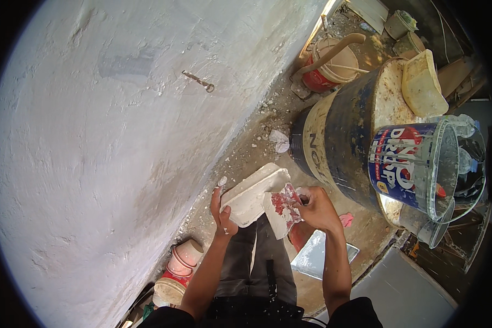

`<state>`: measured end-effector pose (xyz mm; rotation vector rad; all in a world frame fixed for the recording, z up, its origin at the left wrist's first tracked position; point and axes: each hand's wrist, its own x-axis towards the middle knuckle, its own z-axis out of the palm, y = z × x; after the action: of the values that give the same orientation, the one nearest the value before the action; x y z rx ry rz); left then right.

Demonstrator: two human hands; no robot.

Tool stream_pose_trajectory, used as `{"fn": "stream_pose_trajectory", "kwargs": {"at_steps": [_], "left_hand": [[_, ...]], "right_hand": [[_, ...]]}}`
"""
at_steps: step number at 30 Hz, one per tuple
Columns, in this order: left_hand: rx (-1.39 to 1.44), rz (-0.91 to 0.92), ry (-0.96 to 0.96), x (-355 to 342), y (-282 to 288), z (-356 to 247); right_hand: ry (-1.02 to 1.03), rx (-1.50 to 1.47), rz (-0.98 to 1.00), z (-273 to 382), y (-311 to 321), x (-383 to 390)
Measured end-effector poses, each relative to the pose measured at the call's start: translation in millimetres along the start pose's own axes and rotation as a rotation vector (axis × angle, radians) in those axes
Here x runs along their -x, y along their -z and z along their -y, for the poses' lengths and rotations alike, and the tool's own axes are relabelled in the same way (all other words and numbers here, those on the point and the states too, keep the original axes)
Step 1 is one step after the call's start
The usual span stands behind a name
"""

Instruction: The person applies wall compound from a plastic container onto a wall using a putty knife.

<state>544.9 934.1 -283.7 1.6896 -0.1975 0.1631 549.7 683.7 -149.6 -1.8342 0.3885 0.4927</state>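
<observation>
Two hands: both gripping
Left hand [223, 216]: clasps white plaster tray [254, 194], tilted for scraping
Right hand [316, 208]: fingers closed on red-stained trowel [281, 210], blade against tray edge
Wall [120, 136]: just left, plastered

Bright daylight, perhaps overexposed; fisheye-bent edges

The bare floor [246, 158] beside the white wall is dusty and strewn with plaster crumbs and chips. A big dark drum [333, 147] stands on it, and past that a red and white bucket [331, 68] with a curved handle sticking out. Near the wall's foot sit small stacked pink tubs [179, 268]. A flat grey metal sheet [317, 254] lies by the person's feet, with a pink scrap [345, 220] just beside it.
</observation>
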Motion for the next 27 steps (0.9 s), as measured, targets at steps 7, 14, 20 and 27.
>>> {"fn": "stream_pose_trajectory", "kwargs": {"at_steps": [7, 14, 20, 27], "left_hand": [[0.345, 0.001, 0.188, -0.5, -5.1, 2.0], [0.098, -0.024, 0.044, -0.8, -8.3, 18.6], [0.348, 0.018, 0.412, -20.1, -17.6, -16.1], [0.401, 0.051, 0.518, -33.5, -17.8, -23.9]], "right_hand": [[0.013, -0.111, 0.127, -6.7, -0.1, -13.5], [0.081, 0.021, 0.172, -2.9, 2.3, -18.1], [0.146, 0.069, 0.214, 13.0, 2.2, -21.2], [0.200, 0.113, 0.139, 17.4, -3.0, -19.1]]}}
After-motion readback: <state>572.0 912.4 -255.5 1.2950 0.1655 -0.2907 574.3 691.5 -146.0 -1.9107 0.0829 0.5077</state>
